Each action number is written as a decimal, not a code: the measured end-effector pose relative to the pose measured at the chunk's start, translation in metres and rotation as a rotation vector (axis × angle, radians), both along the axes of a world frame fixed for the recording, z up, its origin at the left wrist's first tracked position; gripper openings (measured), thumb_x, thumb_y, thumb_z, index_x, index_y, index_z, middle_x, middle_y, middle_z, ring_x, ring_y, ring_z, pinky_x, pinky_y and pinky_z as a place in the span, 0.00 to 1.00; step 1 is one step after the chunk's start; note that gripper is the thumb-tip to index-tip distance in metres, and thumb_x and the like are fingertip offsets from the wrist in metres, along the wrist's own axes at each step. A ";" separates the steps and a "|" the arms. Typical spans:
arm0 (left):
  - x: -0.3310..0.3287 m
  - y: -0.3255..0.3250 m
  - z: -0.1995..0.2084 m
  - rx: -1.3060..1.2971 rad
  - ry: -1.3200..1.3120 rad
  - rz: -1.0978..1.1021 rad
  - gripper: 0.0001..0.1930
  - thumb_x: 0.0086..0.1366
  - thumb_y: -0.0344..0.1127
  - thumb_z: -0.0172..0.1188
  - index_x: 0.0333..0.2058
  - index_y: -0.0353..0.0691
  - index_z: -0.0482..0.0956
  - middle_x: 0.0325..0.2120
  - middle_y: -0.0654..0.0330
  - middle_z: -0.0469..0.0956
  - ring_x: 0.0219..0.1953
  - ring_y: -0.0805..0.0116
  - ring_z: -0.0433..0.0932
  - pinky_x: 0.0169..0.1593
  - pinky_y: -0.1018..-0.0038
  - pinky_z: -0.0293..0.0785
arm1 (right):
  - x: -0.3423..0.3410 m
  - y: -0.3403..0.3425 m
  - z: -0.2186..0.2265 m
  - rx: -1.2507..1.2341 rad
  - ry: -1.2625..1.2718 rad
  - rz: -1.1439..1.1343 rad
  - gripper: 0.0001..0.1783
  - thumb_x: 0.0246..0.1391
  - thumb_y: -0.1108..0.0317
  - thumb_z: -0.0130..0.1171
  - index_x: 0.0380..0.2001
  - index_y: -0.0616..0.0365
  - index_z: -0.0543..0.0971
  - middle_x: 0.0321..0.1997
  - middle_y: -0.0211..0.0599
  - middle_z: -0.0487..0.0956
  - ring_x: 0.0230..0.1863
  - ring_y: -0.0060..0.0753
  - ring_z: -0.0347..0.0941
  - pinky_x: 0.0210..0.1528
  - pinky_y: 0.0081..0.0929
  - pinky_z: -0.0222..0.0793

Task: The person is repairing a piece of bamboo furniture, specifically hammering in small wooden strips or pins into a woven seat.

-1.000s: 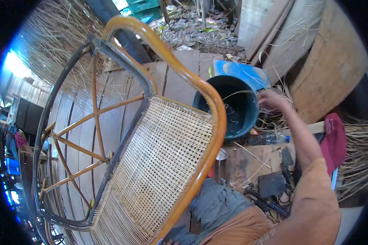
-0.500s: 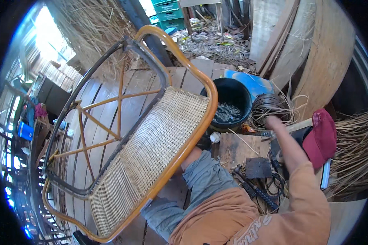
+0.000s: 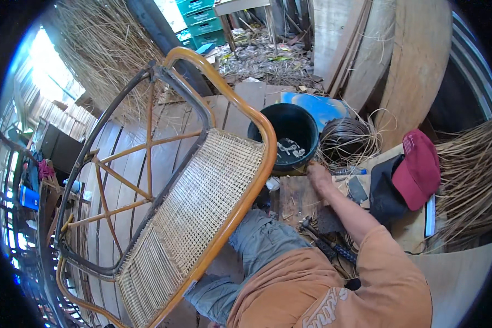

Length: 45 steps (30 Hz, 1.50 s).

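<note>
My right hand (image 3: 319, 178) is low beside the dark bucket (image 3: 310, 123), next to its lower right side. Its fingers look curled, and what they hold, if anything, cannot be made out. A coil of thin rattan strips (image 3: 341, 136) lies just beyond this hand. On my left leans a bent-rattan chair frame (image 3: 268, 131) with a woven cane panel (image 3: 202, 186) and crossed rattan braces (image 3: 149, 143). The panel is open mesh at the top and close-set strips lower down. My left hand is not seen. Pale scraps sit inside the bucket over a dark bottom.
A wooden board (image 3: 295, 197) lies right of my knee, with a hammer (image 3: 314, 227) and cables beside it. Further right are a red cap (image 3: 418, 169), a dark cap (image 3: 385, 186) and a clear bottle (image 3: 349, 171). Loose fibre bundles (image 3: 467, 186) and green crates (image 3: 202, 24) stand around.
My right hand has moved from the rattan coil, left and toward me, to the bucket's lower side. The view has shifted slightly; the chair frame keeps its leaning position.
</note>
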<state>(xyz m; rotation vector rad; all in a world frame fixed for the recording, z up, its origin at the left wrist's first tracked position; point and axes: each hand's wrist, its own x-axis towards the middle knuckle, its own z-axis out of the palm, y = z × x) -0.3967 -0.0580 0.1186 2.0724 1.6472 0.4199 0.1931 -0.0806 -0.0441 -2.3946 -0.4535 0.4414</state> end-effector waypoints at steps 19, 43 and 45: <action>0.056 0.094 -0.011 0.284 -0.029 -0.213 0.15 0.54 0.26 0.54 0.42 0.34 0.72 0.49 0.48 0.67 0.53 0.49 0.64 0.57 0.59 0.60 | -0.112 -0.092 0.123 -0.519 -0.145 0.639 0.52 0.25 0.56 0.73 0.58 0.50 0.61 0.53 0.47 0.69 0.55 0.52 0.62 0.56 0.39 0.61; 0.078 0.154 -0.024 0.390 0.434 -0.148 0.34 0.51 0.37 0.62 0.57 0.38 0.60 0.58 0.46 0.56 0.62 0.44 0.50 0.62 0.49 0.47 | 0.001 -0.017 0.143 1.159 1.034 -0.111 0.30 0.49 0.57 0.57 0.52 0.65 0.67 0.48 0.47 0.75 0.46 0.40 0.74 0.51 0.40 0.71; 0.087 0.158 -0.018 0.417 0.513 -0.145 0.33 0.51 0.37 0.62 0.56 0.37 0.60 0.56 0.45 0.59 0.61 0.45 0.54 0.62 0.49 0.47 | 0.037 0.007 0.133 0.828 0.902 -0.137 0.27 0.48 0.60 0.56 0.50 0.64 0.69 0.46 0.45 0.76 0.44 0.39 0.75 0.48 0.37 0.71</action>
